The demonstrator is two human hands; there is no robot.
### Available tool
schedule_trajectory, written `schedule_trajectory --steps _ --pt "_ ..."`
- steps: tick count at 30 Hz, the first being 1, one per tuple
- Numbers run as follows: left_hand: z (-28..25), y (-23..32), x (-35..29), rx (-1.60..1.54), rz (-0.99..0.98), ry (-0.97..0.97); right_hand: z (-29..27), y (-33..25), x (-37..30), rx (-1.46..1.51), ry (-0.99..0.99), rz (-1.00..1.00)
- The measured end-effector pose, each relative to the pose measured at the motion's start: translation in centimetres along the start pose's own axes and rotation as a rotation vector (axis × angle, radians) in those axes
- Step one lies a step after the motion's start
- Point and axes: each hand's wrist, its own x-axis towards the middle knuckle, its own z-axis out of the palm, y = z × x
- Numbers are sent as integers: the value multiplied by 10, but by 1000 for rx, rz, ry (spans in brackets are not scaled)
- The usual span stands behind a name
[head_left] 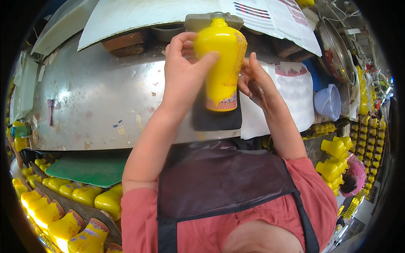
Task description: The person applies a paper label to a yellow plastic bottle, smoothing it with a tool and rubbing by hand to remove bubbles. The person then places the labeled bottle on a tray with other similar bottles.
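A glossy yellow vase [219, 63] with a narrow neck lies in front of me, its neck pointing away. Patterned decoration bands its near end, and small marks run down its right side. My left hand [183, 65] grips the upper left of the vase, thumb across its front. Beside its right side is my right hand [256, 80], fingers curled and thumb raised. A thin, flat, brownish piece [259, 96] shows in that palm; its kind is unclear. Below the vase lies a black pad [217, 121], and a grey cloth cushion [196, 22] is behind its neck.
White paper sheets [291, 99] lie on the metal table [101, 101] at right, one carrying a red print. A lilac bucket [328, 102] stands beyond them. A white board [139, 19] rests on bricks [124, 41] at the back. Several yellow vases [67, 227] line racks at lower left.
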Motion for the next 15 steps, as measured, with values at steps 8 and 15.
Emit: schedule_trajectory --steps 8,15 --pt "-1 2 5 -39 -15 -23 5 -2 -2 -5 14 -4" --pt "-10 10 9 -98 -69 -76 4 0 6 53 -1 7"
